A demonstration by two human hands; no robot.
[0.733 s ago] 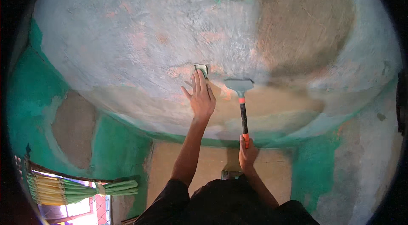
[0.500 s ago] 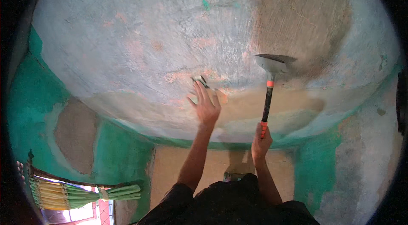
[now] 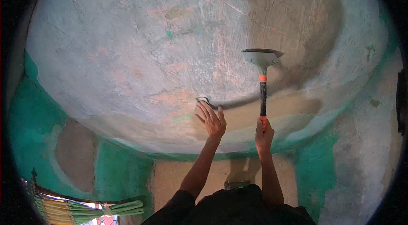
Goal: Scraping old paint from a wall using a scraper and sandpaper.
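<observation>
My right hand (image 3: 264, 137) is wrapped around the lower, orange end of a long-handled scraper (image 3: 263, 93). Its wide pale head, with a dark upper edge, points up against the worn grey-white plaster surface (image 3: 127, 42), by a brown patch (image 3: 293, 21). To the left, my left hand (image 3: 215, 124) reaches up with fingers extended, pressing a small pale piece with a dark edge (image 3: 203, 100) against the plaster near some pinkish scuffs. The fingers partly cover this piece, and its kind cannot be made out.
A beige smooth patch (image 3: 293, 108) lies below the scraper head. Green painted walls (image 3: 121, 161) with bare patches stand at both sides. At lower left, a tied green and yellow curtain (image 3: 85, 213) hangs at a bright window. Beige panel (image 3: 174, 178) shows behind my arms.
The view has shifted, so the plaster marks appear further left and lower. My left hand with its piece has moved right across the plaster. The scraper shows slightly further left and higher in the picture.
</observation>
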